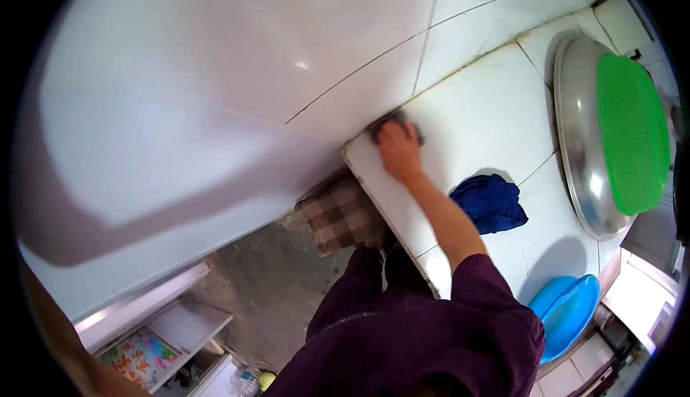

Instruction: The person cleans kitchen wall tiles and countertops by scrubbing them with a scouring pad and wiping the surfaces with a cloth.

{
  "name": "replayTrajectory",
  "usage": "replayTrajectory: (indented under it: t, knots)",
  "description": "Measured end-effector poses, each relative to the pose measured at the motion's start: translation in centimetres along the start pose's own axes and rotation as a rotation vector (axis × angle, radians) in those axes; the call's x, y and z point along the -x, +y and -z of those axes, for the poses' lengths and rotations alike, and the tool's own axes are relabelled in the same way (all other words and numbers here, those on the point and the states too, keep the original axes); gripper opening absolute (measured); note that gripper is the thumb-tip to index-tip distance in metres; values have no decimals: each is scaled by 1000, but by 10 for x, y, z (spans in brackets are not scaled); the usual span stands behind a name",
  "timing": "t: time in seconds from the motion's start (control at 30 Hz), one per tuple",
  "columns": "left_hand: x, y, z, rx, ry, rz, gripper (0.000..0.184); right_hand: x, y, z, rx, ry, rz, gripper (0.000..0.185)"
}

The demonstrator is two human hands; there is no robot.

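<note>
My right hand (399,151) reaches out over the white tiled counter (481,124), close to its corner by the wall. Its fingers are bent over a dark grey scouring pad (418,137), pressed down at the seam of counter and wall. The hand is slightly blurred and covers much of the pad. A crumpled dark blue cloth (490,203) lies on the tiles to the right of my forearm. Part of a bare arm, seemingly my left, shows at the lower left edge, and its hand lies outside the view.
A large metal basin (578,138) with a green plastic basket (632,135) stands on the counter's right. Blue plastic basins (571,314) sit near my right shoulder. The tiled wall (287,52) borders the counter. A cabinet with an open door (190,325) is at lower left, beside the floor (266,289).
</note>
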State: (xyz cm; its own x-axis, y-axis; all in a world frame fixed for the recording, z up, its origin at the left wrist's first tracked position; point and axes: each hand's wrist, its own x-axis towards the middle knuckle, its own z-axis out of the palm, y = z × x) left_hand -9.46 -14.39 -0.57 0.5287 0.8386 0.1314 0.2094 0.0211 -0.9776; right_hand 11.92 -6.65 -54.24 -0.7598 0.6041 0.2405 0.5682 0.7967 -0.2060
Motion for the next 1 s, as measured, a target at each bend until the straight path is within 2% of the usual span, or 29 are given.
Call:
replayTrajectory:
  t: [0.07, 0.13, 0.2, 0.23, 0.27, 0.3, 0.33, 0.4, 0.47, 0.57, 0.63, 0.73, 0.8, 0.83, 0.9, 0.93, 1.0]
  knots:
    - [-4, -2, 1, -13, -1, -8, 61, -17, 68, 10, 99, 100, -74, 23]
    - [-8, -5, 3, -18, 1, -16, 61, -35, 122, 19, 230, 144, -239, 23]
    - [-12, -6, 3, -12, 4, -15, 61, -45, 138, 12, 252, 224, -331, 16]
    - [-14, -8, 4, -13, 8, -16, 61, -42, 130, 6, 265, 276, -289, 14]
    - [-15, -9, 7, -19, 12, -25, 61, -36, 110, 16, 249, 138, -266, 18]
    - [-18, -12, 8, -28, 9, -31, 61, -22, 98, 2, 248, 183, -142, 21]
    - [-21, -14, 11, -35, 11, -41, 61, -12, 82, 9, 13, 166, -37, 23]
    - [-28, -16, 12, -48, 8, -65, 61, -8, 90, 12, 2, 210, 15, 20]
    - [-35, -20, 14, -64, 6, -94, 61, -26, 128, 15, 31, 253, -63, 19]
    - [-45, -26, 15, -89, 2, -145, 61, -47, 218, 28, 215, 197, -259, 24]
    - [-51, -30, 13, -99, -6, -173, 60, -59, 271, 30, 247, 250, -336, 25]
    - [-60, -35, 13, -113, -17, -234, 60, -73, 314, 25, 284, 350, -451, 24]
    - [-68, -26, 17, -123, -11, -265, 60, -72, 300, 24, 273, 325, -444, 24]
    - [-72, -14, 20, -78, -47, -170, 60, -68, 285, 25, 262, 294, -433, 24]
    - [-73, -6, 21, -24, -93, -62, 60, -43, 236, 16, 294, 311, -248, 22]
    - [-72, -5, 21, -25, -92, -58, 60, -32, 224, 26, 115, 302, -184, 23]
    - [-70, -6, 19, 8, -73, -38, 60, -32, 248, 28, 170, 291, -158, 26]
